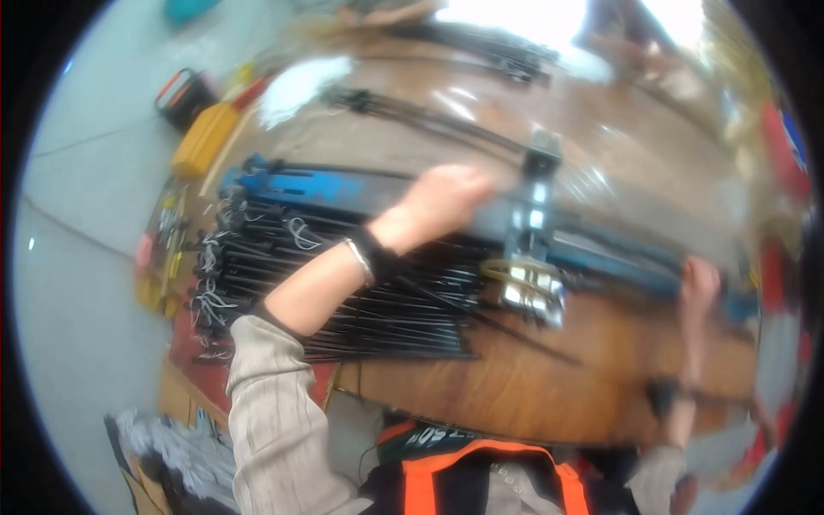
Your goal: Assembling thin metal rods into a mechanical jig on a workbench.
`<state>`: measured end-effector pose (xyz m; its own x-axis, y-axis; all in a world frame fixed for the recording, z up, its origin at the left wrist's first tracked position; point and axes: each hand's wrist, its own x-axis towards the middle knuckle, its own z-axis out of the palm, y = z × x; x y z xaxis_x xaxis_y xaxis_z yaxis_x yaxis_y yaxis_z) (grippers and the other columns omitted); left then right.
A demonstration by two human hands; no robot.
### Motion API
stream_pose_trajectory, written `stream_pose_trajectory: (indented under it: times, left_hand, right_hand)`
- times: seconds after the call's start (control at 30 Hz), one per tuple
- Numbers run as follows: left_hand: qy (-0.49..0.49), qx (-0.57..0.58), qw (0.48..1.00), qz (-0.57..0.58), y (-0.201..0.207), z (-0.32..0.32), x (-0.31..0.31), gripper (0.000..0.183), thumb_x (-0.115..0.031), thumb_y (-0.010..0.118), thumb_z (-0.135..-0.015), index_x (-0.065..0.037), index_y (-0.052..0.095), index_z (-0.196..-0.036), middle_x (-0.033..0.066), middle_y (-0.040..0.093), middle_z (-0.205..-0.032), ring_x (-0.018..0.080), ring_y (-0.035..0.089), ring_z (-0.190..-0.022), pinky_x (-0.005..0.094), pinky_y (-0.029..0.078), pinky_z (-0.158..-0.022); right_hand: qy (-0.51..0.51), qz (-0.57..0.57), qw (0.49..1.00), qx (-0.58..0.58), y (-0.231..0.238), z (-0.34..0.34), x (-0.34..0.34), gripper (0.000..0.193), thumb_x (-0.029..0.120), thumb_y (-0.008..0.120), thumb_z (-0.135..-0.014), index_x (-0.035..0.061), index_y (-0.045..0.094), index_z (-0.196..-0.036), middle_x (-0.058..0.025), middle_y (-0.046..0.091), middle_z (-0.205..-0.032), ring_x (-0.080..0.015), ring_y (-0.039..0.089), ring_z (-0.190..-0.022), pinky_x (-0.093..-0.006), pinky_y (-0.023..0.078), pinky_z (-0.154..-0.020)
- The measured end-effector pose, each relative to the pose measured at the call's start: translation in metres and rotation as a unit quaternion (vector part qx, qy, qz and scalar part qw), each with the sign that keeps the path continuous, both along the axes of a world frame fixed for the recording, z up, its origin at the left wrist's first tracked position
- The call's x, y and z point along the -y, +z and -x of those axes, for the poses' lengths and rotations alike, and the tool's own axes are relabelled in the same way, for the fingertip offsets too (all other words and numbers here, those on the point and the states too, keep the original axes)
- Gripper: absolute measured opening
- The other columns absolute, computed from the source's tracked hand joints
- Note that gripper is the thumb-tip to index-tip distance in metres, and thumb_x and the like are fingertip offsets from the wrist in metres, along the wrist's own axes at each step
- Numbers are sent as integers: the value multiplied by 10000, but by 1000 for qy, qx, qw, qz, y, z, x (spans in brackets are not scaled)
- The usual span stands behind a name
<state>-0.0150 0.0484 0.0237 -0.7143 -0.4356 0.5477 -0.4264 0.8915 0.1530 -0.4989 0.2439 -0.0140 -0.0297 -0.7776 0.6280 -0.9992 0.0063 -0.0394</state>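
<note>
The long blue metal rail (343, 190) lies across the middle of the brown wooden surface (515, 386), running from the far-left corner toward the right edge. In the head view the left hand (446, 197) rests on top of this rail near its middle; motion blur hides the fingers, so I cannot tell whether they are spread or curled. Just beside that hand, a grey metal clamp block (532, 257) sits across the rail, its lower end over a pale shiny part. The right hand (699, 283) touches the rail's right end near the right edge of the surface; its fingers look curled around the rail, though blur leaves that uncertain. Under the left forearm, a bundle of thin black rods (343, 300) with white wire ends lies along the near-left part of the surface. More black rods (429, 116) lie toward the far edge. On the floor beyond the left edge stands a yellow case (204, 137).
</note>
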Motion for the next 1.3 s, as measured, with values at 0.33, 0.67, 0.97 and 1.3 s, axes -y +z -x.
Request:
stream_pose_trajectory:
  times: [0.33,0.67,0.97,1.3]
  left_hand:
    - [58,-30,995,-72,-14,5,-10,138,-222,687,-861,-92,676,-818,104,601,-763,307,594,-730,425,484,-670]
    - [39,-96,992,-69,-17,1,-9,139,-254,719,-830,-117,693,-833,78,615,-778,293,615,-746,428,475,-656]
    - [141,124,975,-119,5,17,-12,164,-192,554,-926,-73,614,-831,163,680,-805,363,665,-799,506,511,-682]
    - [120,140,975,-127,3,18,-8,141,-191,556,-929,-67,603,-882,180,669,-832,396,645,-803,502,505,-684]
  right_hand:
    - [-9,7,1000,17,-3,-19,7,57,62,614,-891,21,596,-927,-128,597,-865,-310,573,-889,-401,409,-950]
    - [9,-24,1000,-8,16,-73,-6,288,44,610,-886,47,632,-1173,-117,650,-1219,-289,546,-1250,-447,300,-1121]
    - [159,-62,984,47,23,-150,-46,226,77,688,-847,48,688,-1072,-89,719,-1005,-285,629,-1078,-464,375,-998]
    - [161,-59,980,103,29,-184,-29,230,80,690,-838,37,672,-1063,-108,695,-967,-309,631,-976,-424,413,-892]
